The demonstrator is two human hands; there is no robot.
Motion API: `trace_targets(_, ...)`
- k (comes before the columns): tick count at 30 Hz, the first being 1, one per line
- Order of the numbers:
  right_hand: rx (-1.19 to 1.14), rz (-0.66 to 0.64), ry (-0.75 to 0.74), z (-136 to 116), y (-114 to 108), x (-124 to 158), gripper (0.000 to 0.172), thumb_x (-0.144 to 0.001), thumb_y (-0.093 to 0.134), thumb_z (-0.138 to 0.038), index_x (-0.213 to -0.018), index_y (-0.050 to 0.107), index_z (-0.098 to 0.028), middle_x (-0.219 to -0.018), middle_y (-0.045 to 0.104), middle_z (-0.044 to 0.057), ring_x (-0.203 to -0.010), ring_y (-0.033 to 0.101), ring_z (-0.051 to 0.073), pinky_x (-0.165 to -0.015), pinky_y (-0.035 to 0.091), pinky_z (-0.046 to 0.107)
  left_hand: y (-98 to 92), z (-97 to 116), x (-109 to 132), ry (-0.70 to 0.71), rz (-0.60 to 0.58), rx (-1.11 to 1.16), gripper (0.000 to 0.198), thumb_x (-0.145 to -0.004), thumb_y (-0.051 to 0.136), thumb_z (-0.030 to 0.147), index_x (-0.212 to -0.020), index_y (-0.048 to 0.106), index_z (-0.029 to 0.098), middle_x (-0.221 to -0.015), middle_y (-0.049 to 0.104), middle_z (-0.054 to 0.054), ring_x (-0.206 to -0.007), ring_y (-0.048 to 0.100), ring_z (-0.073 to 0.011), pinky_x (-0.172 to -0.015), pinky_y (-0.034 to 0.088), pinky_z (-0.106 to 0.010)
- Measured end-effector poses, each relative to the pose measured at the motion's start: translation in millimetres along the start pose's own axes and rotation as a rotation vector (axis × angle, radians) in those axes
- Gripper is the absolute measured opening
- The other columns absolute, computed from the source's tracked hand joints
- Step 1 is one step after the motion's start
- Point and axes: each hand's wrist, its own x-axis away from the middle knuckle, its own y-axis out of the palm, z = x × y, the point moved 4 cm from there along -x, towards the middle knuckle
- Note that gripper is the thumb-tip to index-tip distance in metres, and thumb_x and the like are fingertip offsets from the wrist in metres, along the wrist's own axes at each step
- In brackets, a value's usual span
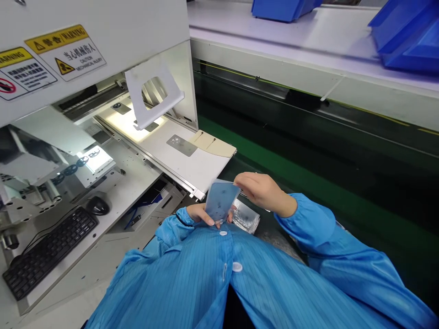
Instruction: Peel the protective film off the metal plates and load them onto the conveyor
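Note:
A thin blue-grey plate (220,201) with small holes stands tilted in front of my chest. My left hand (199,213) grips its lower edge, fingers curled round it. At the plate's top right corner my right hand (261,190) pinches it with closed fingers. Just under the plate lies a crinkled silvery bag (246,220), partly hidden by my hands. A similar grey plate (181,145) rests flat on the white machine tray (199,171) ahead of my hands.
A white machine with warning labels (65,52) fills the left. A raised white flap (154,93) stands over its tray. A black keyboard (48,251) and mouse (98,206) sit lower left. A dark green conveyor (308,151) runs to the right, with blue bins (408,34) beyond.

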Motion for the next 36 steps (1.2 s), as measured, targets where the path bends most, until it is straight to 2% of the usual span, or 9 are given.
trace_targets(2, 0.190, 0.135, -0.131, -9, 1, 2, 0.015, -0.090, 0.045, -0.012, -0.090, 0.060, -0.014, -0.084, 0.070, 0.011, -0.072, 0.065, 0.018, -0.057, 0.049, 0.027, -0.3, -2, 0, 0.019, -0.014, 0.038, 0.092, -0.051, 0.079, 0.027, -0.135, 0.042, 0.018, -0.125, 0.055, -0.016, -0.115, 0.051, -0.0294, -0.080, 0.049, -0.034)
trace_targets(4, 0.200, 0.201, -0.139, -15, 0, 2, 0.013, -0.089, 0.047, -0.010, -0.093, 0.059, -0.015, -0.087, 0.070, 0.010, -0.074, 0.065, 0.018, -0.060, 0.050, 0.027, -3.2, -5, 1, 0.054, -0.051, 0.051, 0.100, -0.049, 0.080, 0.029, -0.138, 0.037, 0.017, -0.129, 0.052, -0.018, -0.120, 0.047, -0.0325, -0.085, 0.048, -0.038)
trace_targets(10, -0.027, 0.227, -0.092, -32, -15, -9, 0.015, -0.087, 0.049, -0.009, -0.094, 0.058, -0.019, -0.091, 0.071, 0.008, -0.080, 0.066, 0.018, -0.070, 0.053, 0.032, -18.4, -15, 0, 0.092, -0.144, -0.016, 0.117, -0.040, 0.086, 0.040, -0.141, 0.032, 0.015, -0.131, 0.049, -0.017, -0.110, 0.056, -0.0318, -0.092, 0.045, -0.047)
trace_targets(14, -0.066, 0.242, -0.067, -37, -24, -16, 0.013, -0.088, 0.049, -0.013, -0.092, 0.058, -0.021, -0.087, 0.071, 0.005, -0.080, 0.065, 0.018, -0.072, 0.053, 0.035, -15.6, -12, -5, 0.072, -0.211, -0.102, 0.127, -0.037, 0.088, 0.036, -0.145, 0.023, 0.018, -0.144, 0.036, -0.019, -0.124, 0.045, -0.0360, -0.095, 0.043, -0.045)
trace_targets(20, -0.085, 0.182, 0.099, -29, -21, -23, 0.014, -0.093, 0.045, -0.021, -0.086, 0.057, -0.021, -0.082, 0.068, 0.006, -0.077, 0.062, 0.018, -0.071, 0.050, 0.033, -15.7, -14, -6, 0.055, -0.099, -0.029, 0.125, -0.035, 0.087, 0.035, -0.143, 0.027, 0.019, -0.145, 0.034, -0.021, -0.126, 0.040, -0.0400, -0.089, 0.046, -0.043)
trace_targets(23, -0.046, 0.064, 0.075, -25, -13, -26, 0.017, -0.094, 0.045, -0.023, -0.085, 0.059, -0.019, -0.080, 0.068, 0.006, -0.075, 0.061, 0.018, -0.069, 0.049, 0.032, -17.2, -16, -4, 0.076, -0.063, 0.011, 0.125, -0.034, 0.086, 0.035, -0.143, 0.027, 0.021, -0.145, 0.034, -0.019, -0.125, 0.041, -0.0403, -0.090, 0.046, -0.044)
trace_targets(25, -0.062, 0.042, 0.054, -24, -11, -27, 0.017, -0.094, 0.045, -0.022, -0.086, 0.059, -0.019, -0.079, 0.067, 0.006, -0.073, 0.060, 0.017, -0.068, 0.049, 0.031, -17.6, -16, -3, 0.075, -0.052, 0.007, 0.127, -0.033, 0.086, 0.035, -0.144, 0.025, 0.023, -0.146, 0.032, -0.018, -0.124, 0.042, -0.0405, -0.090, 0.046, -0.046)
trace_targets(31, -0.118, 0.246, 0.084, -27, -24, -28, 0.011, -0.093, 0.047, -0.019, -0.086, 0.056, -0.020, -0.087, 0.068, 0.006, -0.083, 0.063, 0.017, -0.076, 0.050, 0.032, -12.9, -10, -3, 0.043, -0.052, -0.023, 0.126, -0.033, 0.085, 0.033, -0.143, 0.025, 0.022, -0.144, 0.035, -0.019, -0.121, 0.046, -0.0388, -0.092, 0.043, -0.050)
trace_targets(36, -0.480, 0.288, 0.325, -20, -24, -26, 0.011, -0.094, 0.049, -0.030, -0.086, 0.050, -0.022, -0.100, 0.068, 0.007, -0.091, 0.064, 0.019, -0.075, 0.052, 0.033, -4.4, -2, -4, 0.078, -0.072, -0.013, 0.119, -0.040, 0.083, 0.030, -0.143, 0.024, 0.022, -0.133, 0.046, -0.018, -0.120, 0.047, -0.0341, -0.093, 0.043, -0.048)
